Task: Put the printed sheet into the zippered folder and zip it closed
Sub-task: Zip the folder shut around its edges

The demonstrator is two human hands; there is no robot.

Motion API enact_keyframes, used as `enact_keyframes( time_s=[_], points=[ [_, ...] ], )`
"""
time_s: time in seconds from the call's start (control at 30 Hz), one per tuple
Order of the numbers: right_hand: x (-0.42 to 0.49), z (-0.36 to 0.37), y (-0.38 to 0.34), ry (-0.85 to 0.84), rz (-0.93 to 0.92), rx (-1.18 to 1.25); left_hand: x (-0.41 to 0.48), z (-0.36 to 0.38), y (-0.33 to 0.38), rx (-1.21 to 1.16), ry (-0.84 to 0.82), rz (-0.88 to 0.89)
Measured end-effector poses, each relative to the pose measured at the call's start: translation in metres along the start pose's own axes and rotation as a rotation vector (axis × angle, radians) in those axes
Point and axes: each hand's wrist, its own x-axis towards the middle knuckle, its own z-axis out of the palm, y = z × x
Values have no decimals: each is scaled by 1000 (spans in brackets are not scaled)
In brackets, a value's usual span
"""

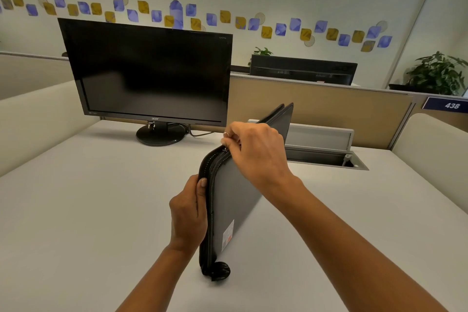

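Right hand (255, 149) pinches the zipper pull (225, 140) at the top curved corner of the zippered folder (235, 192), fingers closed tight on it. Left hand (188, 213) grips the folder's near edge, thumb pressed on the zipped seam. The folder stands on edge on the tabletop (88, 210), in front of and to the right of the dark monitor (149, 73); its far end gapes open. No printed sheet shows.
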Motion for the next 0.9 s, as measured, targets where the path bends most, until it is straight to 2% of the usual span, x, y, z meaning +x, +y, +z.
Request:
enact_keyframes(
  time_s=[0.2, 0.4, 0.53, 0.63, 0.9],
  points=[
    [-3, 0, -2, 11, -30, 17, -1, 1, -1, -21, 2, -25],
    [-18, -2, -19, 76, -246, -50, 0, 1, 1, -22, 13, -52],
    [-17, -5, -21, -33, -313, -92, -1, 0, 0, -20, 8, -52],
    [-7, -9, -18, -141, -294, -111, 0, -1, 2, -7, 6, -36],
    [19, -20, 6, -223, -108, -101, 1, -1, 8, -25, -16, 12]
  ],
)
